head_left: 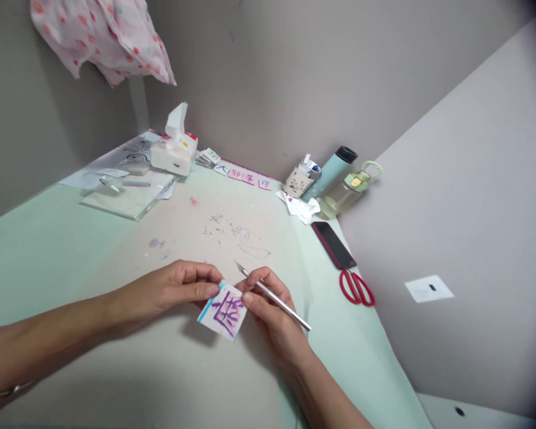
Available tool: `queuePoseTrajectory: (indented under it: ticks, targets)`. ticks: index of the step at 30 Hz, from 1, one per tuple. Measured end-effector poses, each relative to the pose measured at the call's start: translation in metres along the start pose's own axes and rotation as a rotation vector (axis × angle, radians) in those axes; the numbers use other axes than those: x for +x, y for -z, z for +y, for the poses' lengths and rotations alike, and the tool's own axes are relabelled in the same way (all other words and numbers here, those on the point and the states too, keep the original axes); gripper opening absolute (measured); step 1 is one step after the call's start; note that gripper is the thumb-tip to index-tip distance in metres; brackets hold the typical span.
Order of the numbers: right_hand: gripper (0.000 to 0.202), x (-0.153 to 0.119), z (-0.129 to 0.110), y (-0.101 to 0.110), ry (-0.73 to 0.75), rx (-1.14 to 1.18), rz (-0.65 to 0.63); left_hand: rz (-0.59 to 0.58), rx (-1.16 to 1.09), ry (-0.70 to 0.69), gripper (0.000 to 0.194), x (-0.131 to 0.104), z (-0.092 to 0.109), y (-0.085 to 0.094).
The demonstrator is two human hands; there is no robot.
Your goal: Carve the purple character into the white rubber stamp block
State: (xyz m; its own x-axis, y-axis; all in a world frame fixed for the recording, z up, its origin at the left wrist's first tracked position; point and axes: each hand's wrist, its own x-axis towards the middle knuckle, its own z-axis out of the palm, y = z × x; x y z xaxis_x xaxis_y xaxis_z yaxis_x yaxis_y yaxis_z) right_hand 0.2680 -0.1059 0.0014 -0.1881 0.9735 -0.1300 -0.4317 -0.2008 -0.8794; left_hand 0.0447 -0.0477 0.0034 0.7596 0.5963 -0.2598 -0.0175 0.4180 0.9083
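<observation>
Sitting in a grey-walled corner, the bench (49, 250) has a mint-green top with a worn, pale patch in the middle, flecked with paper scraps and purple smudges. Pink spotted cloth (102, 36) hangs top left.

Counts: one card (223, 311), one knife (272, 295), one scissors (356, 287) with red handles, one phone (333, 244), two bottles (339, 179), one cup (298, 180), one white box (175, 152) with its lid up, one clear sheet (129, 199), a row of about four small lettered cards (245, 176) along the back wall.

Left hand (170, 292): fingers (205, 290) closed, pinching the card's upper-left edge. The card is held just above the bench, tilted, purple character facing up, blue edge on its left.

Right hand (268, 307): fingers (250, 299) closed, thumb on the card's right edge, and gripping the knife pen-style. Blade tip points up-left, just above the card; the handle runs down-right past the hand.

Scissors and phone lie right of the hands, near the edge.
</observation>
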Motion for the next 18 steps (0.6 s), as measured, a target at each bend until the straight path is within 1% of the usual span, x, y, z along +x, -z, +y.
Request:
queuePoseTrajectory:
  ticks: [2,5,7,8,10,12,14,15,18]
  targets:
    - [0.030,0.001,0.001,0.000,0.014,-0.033,0.073,0.072,-0.014,0.002,0.038,0.001,-0.001,-0.001]
    - [0.032,0.003,0.003,0.000,0.033,-0.053,0.162,0.098,0.024,-0.036,0.045,0.003,-0.003,0.001]
    - [0.032,0.003,0.005,0.000,0.044,-0.051,0.209,0.106,0.044,-0.054,0.058,0.004,-0.006,0.002]
    - [0.032,0.003,0.006,0.000,0.048,-0.053,0.232,0.128,0.057,-0.050,0.066,0.005,-0.008,0.002]
    - [0.032,0.003,0.008,0.001,0.052,-0.059,0.280,0.216,0.147,-0.028,0.080,0.006,-0.014,0.002]
    - [0.032,0.003,0.009,0.001,0.047,-0.065,0.318,0.342,0.338,-0.044,0.086,0.007,-0.020,-0.001]
    - [0.033,0.003,0.009,0.000,0.041,-0.065,0.330,0.432,0.540,-0.105,0.083,0.007,-0.023,-0.005]
    - [0.033,0.003,0.009,-0.001,0.036,-0.061,0.325,0.453,0.614,-0.139,0.077,0.006,-0.024,-0.007]
    - [0.032,0.002,0.011,-0.003,0.013,-0.028,0.279,0.471,0.701,-0.177,0.054,0.006,-0.024,-0.009]
